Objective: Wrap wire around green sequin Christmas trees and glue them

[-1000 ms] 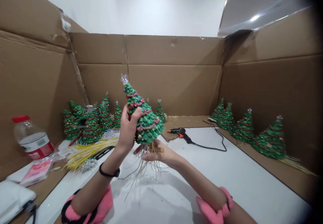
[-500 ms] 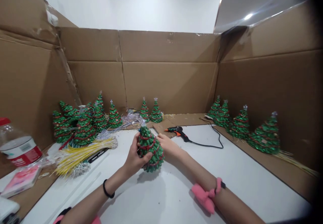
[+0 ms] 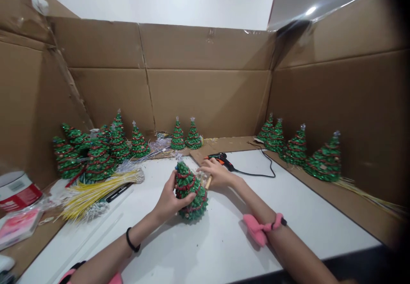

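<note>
A green model Christmas tree with red garlands and a clear star stands slightly tilted over the white tabletop. My left hand is closed around its left side, thumb across the front. Just right of the tree is my right hand, its fingers curled, with a short tan stick-like piece showing at the palm side. Pale strands show between that hand and the tree; what they belong to is unclear. Behind the right fingers lies a black-and-orange glue gun, partly covered by them.
More decorated trees line the left and back, and others stand along the right cardboard wall. A yellow and white wire bundle lies at left, near a red-labelled container. The glue gun's black cord loops rightward.
My right hand has come out from behind the tree to its right side, and the tan piece now shows. My left hand keeps its hold. The camera view has shifted slightly.
</note>
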A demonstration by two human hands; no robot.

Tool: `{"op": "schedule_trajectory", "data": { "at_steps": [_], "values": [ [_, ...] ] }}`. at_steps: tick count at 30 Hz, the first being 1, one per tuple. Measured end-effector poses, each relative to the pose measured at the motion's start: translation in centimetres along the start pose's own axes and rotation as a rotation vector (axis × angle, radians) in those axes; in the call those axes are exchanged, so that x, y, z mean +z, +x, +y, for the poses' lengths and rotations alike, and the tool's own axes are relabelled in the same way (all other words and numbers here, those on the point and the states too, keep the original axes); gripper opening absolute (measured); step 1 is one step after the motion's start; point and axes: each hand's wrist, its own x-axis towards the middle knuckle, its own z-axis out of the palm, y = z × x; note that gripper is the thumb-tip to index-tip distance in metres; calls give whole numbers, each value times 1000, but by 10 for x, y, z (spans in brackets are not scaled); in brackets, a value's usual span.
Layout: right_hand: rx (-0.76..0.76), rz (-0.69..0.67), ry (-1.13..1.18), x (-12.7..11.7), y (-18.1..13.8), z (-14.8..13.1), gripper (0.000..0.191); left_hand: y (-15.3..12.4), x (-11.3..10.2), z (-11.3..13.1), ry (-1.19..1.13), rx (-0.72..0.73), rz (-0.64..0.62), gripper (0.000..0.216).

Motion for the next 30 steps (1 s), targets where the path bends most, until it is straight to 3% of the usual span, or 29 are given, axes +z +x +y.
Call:
{"op": "schedule_trajectory", "data": {
  "at_steps": [2, 4, 6, 9, 12, 15, 20, 24, 26, 30],
  "values": [
    [75, -69, 103, -14, -8, 9, 80, -1, 2, 1, -9, -22, -10, 64],
    [216, -108, 152, -28, -15, 19, 85, -2, 4, 1, -16, -47, 2, 67],
    [416, -66, 110, -36, -21, 28, 74, -4, 7, 2, -12, -43, -6, 70],
    [723, 106, -32, -30, -25, 36, 52, -7, 12, 4, 1, -13, -51, 71],
    [900, 208, -104, -9, -20, 36, 55, -8, 15, 4, 12, -19, -66, 73],
    [950, 235, -131, 10, -14, 34, 53, -8, 14, 3, 51, 15, -71, 74],
    [966, 276, -143, 17, -14, 37, 35, -4, 7, 2, 145, 230, -50, 69],
    [975, 322, -128, 11, -17, 39, 31, 13, -5, 26, 43, 368, -26, 60],
    [984, 355, -116, 8, -19, 38, 34, 28, -15, 51, 65, 410, -144, 54],
    [1009, 437, -49, -1, -23, 37, 39, 54, -36, 97, 339, 325, -480, 28]
  ]
}}
